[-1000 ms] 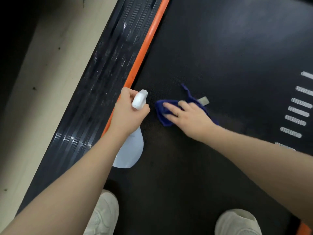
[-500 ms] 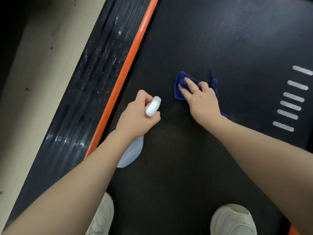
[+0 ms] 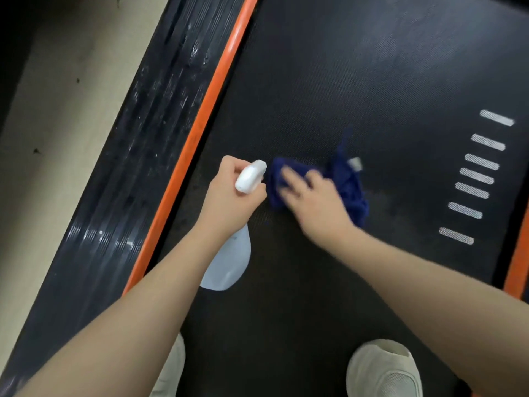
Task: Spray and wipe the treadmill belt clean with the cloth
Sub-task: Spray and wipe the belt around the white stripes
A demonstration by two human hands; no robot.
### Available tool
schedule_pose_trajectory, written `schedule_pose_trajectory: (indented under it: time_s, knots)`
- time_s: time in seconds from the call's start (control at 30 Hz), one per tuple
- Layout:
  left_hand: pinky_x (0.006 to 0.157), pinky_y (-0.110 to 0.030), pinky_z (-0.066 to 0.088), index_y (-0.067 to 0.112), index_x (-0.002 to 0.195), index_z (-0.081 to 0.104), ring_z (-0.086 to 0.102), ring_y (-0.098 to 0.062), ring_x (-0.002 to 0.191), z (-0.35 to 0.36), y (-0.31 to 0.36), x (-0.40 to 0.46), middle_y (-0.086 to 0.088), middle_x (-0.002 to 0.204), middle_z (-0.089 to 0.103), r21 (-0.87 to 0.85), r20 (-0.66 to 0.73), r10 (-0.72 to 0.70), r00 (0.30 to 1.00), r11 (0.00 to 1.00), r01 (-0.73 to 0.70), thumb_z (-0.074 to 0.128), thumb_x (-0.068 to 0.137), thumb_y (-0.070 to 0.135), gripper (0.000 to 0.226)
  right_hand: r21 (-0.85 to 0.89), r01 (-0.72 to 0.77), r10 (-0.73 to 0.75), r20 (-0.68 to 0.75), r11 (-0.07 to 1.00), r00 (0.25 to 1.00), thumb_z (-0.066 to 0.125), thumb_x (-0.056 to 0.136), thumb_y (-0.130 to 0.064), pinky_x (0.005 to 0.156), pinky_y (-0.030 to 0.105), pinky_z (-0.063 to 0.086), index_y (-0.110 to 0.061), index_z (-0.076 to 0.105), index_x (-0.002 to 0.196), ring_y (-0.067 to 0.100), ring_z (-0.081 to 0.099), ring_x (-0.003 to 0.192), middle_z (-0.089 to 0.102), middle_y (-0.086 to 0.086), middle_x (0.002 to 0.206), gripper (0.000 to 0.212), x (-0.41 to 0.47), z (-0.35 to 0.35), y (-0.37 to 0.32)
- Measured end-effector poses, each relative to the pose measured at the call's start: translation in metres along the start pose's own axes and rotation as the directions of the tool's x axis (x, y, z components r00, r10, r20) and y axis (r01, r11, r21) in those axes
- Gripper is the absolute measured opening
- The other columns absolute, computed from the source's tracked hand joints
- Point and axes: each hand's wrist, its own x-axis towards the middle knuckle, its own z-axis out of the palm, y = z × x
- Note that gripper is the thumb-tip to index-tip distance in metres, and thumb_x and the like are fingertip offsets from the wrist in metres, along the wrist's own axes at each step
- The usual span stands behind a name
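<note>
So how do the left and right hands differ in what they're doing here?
The left hand grips the white spray bottle above the belt; the right hand presses the blue cloth flat on it. Left fingers are curled, right fingers straighter and motion-blurred. Both are over the belt.

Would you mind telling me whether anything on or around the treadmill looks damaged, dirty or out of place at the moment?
Nothing looks damaged. The black side rail left of the orange strip carries whitish streaks and specks, so it looks dirty or wet. Otherwise the right hand presses the blue cloth on the belt, and the left hand grips the spray bottle.
</note>
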Motion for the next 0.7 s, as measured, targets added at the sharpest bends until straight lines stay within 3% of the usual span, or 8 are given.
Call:
schedule_pose_trajectory:
  time_s: [0.07,0.13,0.2,0.27,0.37,0.43,0.53,0.7]
  knots:
    - [0.063,-0.01,0.042,0.012,0.106,0.05,0.057,-0.002,0.084,0.001,0.001,0.004,0.002,0.102,0.063,0.029,-0.006,-0.014,1.0,0.999,0.014,0.063,0.085,0.014,0.025,0.039,0.28,-0.282,0.06,0.959,0.958,0.058,0.072,-0.013,0.059,0.035,0.046,-0.017,0.07,0.109,0.036,0.058,0.085,0.058,0.011,0.129,0.039,-0.019,-0.001,-0.002]
    - [0.064,-0.012,0.042,0.012,0.105,0.05,0.056,-0.003,0.083,0.001,0.0,0.006,0.0,0.102,0.063,0.041,-0.016,-0.018,1.0,0.999,0.019,0.063,0.085,0.015,0.025,0.047,0.333,-0.335,0.053,0.942,0.941,0.063,0.069,-0.009,0.061,0.037,0.048,-0.019,0.067,0.114,0.037,0.059,0.089,0.058,0.01,0.13,0.046,-0.013,-0.001,0.014]
    - [0.068,-0.019,0.044,0.013,0.104,0.049,0.057,-0.008,0.087,0.002,0.0,0.006,-0.002,0.104,0.063,0.037,-0.02,-0.018,1.0,0.999,0.019,0.064,0.084,0.014,0.025,0.033,0.097,-0.097,0.0,0.995,0.995,0.067,0.07,-0.004,0.066,0.039,0.049,-0.018,0.065,0.118,0.038,0.059,0.092,0.057,0.011,0.13,0.05,0.004,0.002,0.022]
    - [0.068,-0.022,0.044,0.012,0.105,0.049,0.057,-0.011,0.089,0.002,0.001,0.006,-0.002,0.104,0.061,0.052,-0.014,-0.012,1.0,0.999,0.013,0.064,0.085,0.015,0.026,0.106,-0.198,0.202,-0.033,0.974,0.979,0.072,0.073,-0.008,0.083,0.047,0.047,-0.016,0.052,0.133,0.043,0.052,0.112,0.048,0.012,0.139,0.064,0.018,0.0,0.019]
    - [0.066,-0.021,0.043,0.01,0.106,0.049,0.057,-0.01,0.088,0.002,0.002,0.007,-0.003,0.104,0.061,0.07,-0.001,-0.008,1.0,0.998,0.008,0.063,0.085,0.014,0.026,0.263,-0.27,0.266,0.054,0.926,0.963,0.053,0.089,-0.037,0.11,0.051,0.018,-0.023,0.013,0.15,0.036,0.018,0.141,0.015,0.005,0.157,0.074,-0.003,-0.007,0.011]
    - [0.067,-0.022,0.043,0.011,0.106,0.049,0.057,-0.01,0.088,0.001,0.001,0.007,-0.002,0.104,0.061,0.067,0.0,-0.011,1.0,0.998,0.011,0.063,0.085,0.014,0.026,0.255,-0.224,0.227,0.019,0.941,0.974,0.039,0.089,-0.048,0.11,0.054,0.016,-0.028,0.015,0.148,0.035,0.019,0.141,0.015,0.003,0.157,0.067,-0.028,-0.009,0.014]
    - [0.071,-0.026,0.045,0.012,0.105,0.05,0.058,-0.014,0.092,0.0,-0.001,0.008,-0.002,0.104,0.061,0.059,-0.008,-0.005,1.0,0.998,0.006,0.065,0.084,0.015,0.027,0.115,-0.203,0.204,0.008,0.972,0.979,0.037,0.089,-0.047,0.1,0.057,0.028,-0.03,0.029,0.143,0.038,0.032,0.132,0.027,0.006,0.153,0.057,-0.04,0.003,0.017]
    - [0.073,-0.028,0.048,0.015,0.104,0.05,0.059,-0.013,0.091,0.001,-0.003,0.007,-0.002,0.102,0.063,0.054,0.008,0.013,1.0,0.998,-0.014,0.065,0.084,0.015,0.025,0.054,-0.256,0.26,-0.078,0.965,0.962,0.064,0.082,-0.032,0.079,0.047,0.043,-0.025,0.044,0.138,0.036,0.044,0.106,0.044,0.007,0.143,0.06,0.023,0.007,0.018]
